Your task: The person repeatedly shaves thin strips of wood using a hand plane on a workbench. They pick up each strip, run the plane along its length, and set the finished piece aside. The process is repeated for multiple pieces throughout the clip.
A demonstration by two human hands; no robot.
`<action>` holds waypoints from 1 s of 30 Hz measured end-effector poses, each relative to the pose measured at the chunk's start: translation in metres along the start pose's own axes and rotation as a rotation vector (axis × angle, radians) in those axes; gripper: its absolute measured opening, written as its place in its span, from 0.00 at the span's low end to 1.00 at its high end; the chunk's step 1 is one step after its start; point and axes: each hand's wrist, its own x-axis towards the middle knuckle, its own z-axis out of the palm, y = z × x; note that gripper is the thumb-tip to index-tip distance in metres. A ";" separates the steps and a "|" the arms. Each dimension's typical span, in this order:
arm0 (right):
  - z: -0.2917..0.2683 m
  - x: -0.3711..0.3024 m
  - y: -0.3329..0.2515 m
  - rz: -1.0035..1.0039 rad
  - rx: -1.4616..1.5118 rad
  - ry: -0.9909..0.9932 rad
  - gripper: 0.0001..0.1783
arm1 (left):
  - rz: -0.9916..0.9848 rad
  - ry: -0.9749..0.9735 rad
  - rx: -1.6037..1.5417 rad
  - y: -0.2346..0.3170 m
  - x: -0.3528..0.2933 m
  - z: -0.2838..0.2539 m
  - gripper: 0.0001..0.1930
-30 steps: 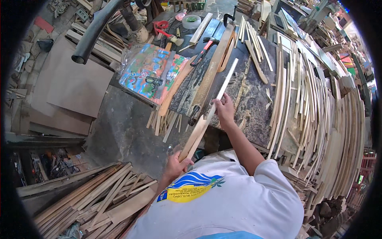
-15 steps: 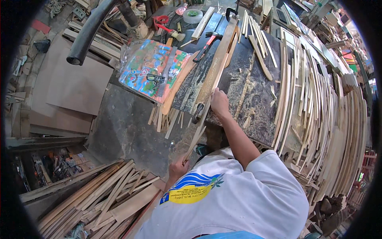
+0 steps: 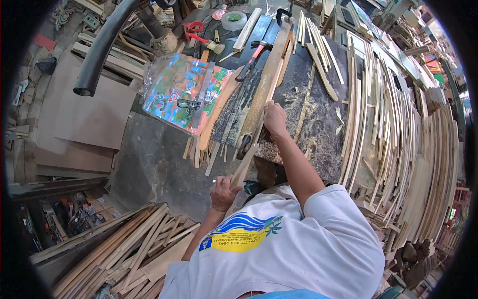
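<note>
A thin wooden strip (image 3: 242, 168) runs from near my body up along the right edge of a long board (image 3: 273, 65). That board lies on the dark workbench, with a black clamp (image 3: 285, 16) at its far end and another black clamp (image 3: 244, 144) at its near end. My right hand (image 3: 275, 118) is closed on the strip beside the board, its fingertips pinched together. Off the bench's near edge, my left hand (image 3: 224, 193) holds the strip's near end, thumb pointing right. A hammer (image 3: 254, 60) with a red and black handle lies left of the board.
Left of the hammer is a colourful plastic-wrapped packet (image 3: 174, 94), with a metal ruler (image 3: 203, 94) across it. A brush (image 3: 215, 47) and a tape roll (image 3: 234, 20) lie farther back. Many thin strips (image 3: 383, 114) are stacked at right; wood offcuts (image 3: 129, 244) fill the lower left.
My left hand has moved forward, and its thumb now sticks out to the right. My right hand stays at nearly the same spot on the strip. The view has shifted slightly.
</note>
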 end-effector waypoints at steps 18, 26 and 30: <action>-0.009 -0.028 -0.016 0.272 0.153 0.046 0.13 | -0.158 0.070 -0.032 0.027 0.051 0.032 0.32; -0.003 0.002 -0.003 0.303 0.161 0.067 0.12 | -0.294 -0.166 -0.326 0.045 0.060 -0.037 0.24; 0.000 0.014 0.003 0.301 0.142 0.074 0.13 | -0.344 -0.388 -0.307 0.052 0.051 -0.085 0.31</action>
